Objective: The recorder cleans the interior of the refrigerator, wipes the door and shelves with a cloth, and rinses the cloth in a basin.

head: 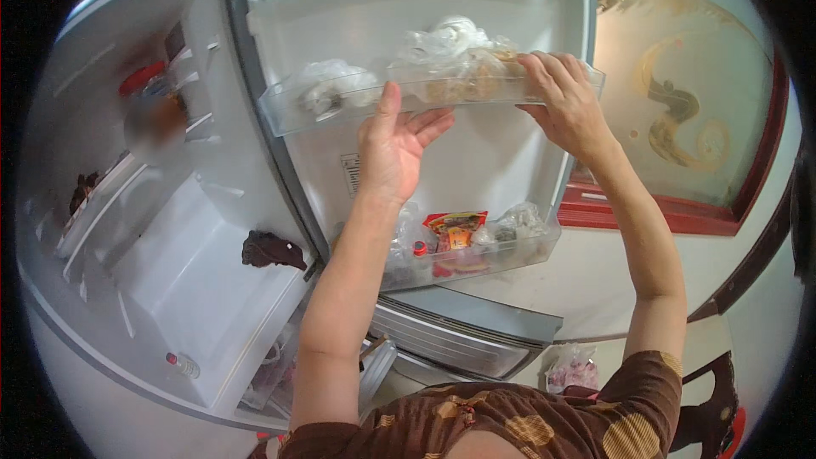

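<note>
A clear plastic door shelf [408, 105] crosses the inside of the open refrigerator door [484, 159] in front of me. My right hand [564, 95] grips the shelf near its right end, fingers over the rim and thumb below. Beneath the shelf's left middle, my left hand [398, 146] has its palm up, the thumb raised before the front wall and the fingers apart under the bottom; firm contact is hard to tell. Inside the shelf lie a white plastic bag [338, 83] at left, a clear bag of light brown food [468, 76] and a knotted white bag [456, 35].
A lower door shelf [503, 261] holds a red packet [456, 229] and several bags. At left, the open refrigerator compartment [191, 268] contains a dark bag [271, 250] and a small bottle [183, 364]. Below the door, a freezer door [459, 331] stands open. A bag [572, 368] lies lower right.
</note>
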The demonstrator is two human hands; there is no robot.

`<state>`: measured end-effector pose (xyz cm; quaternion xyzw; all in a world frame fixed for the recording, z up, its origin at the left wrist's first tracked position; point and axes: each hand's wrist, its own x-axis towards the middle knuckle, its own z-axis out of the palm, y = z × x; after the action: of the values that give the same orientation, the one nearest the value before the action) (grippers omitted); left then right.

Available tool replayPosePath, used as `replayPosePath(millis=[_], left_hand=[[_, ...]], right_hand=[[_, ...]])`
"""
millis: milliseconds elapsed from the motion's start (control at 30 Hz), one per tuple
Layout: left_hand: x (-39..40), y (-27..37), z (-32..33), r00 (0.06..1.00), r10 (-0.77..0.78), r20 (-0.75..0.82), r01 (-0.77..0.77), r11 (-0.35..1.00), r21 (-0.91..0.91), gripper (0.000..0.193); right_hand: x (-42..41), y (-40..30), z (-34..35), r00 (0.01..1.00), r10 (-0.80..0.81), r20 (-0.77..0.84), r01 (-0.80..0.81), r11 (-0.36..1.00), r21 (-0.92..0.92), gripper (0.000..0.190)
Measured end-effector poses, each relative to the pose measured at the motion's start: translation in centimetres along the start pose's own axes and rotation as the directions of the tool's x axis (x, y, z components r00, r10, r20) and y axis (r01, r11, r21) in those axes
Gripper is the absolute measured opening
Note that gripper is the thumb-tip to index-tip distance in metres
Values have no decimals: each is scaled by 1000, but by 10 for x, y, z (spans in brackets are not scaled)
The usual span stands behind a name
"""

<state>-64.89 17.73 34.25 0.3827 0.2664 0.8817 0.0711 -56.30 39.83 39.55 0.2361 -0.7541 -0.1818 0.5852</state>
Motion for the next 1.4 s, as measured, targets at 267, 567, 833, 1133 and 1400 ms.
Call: replayPosePath(millis=[267,567,833,1133,1400], left_hand=[[-75,34,19,989,137,-49,-22,477,879,22],[2,127,-32,761,315,568,-333,-561,758,39],[-2,125,-39,789,317,527,-212,-664,717,46],[-120,98,-73,723,663,196,-95,-186,978,37],[-208,64,-172,682,33,-730,656,413,632,52]], right_hand=[[-15,8,7,999,42,-1,-42,999,8,71],[-8,-2,4,992,77,-103,-91,985,-145,78],[-5,-14,0,991,105,-84,-114,988,-107,74],[-93,-55,-37,833,553,-8,-522,791,319,36],[-218,-77,-34,-268,628,731,-858,-500,115,68]])
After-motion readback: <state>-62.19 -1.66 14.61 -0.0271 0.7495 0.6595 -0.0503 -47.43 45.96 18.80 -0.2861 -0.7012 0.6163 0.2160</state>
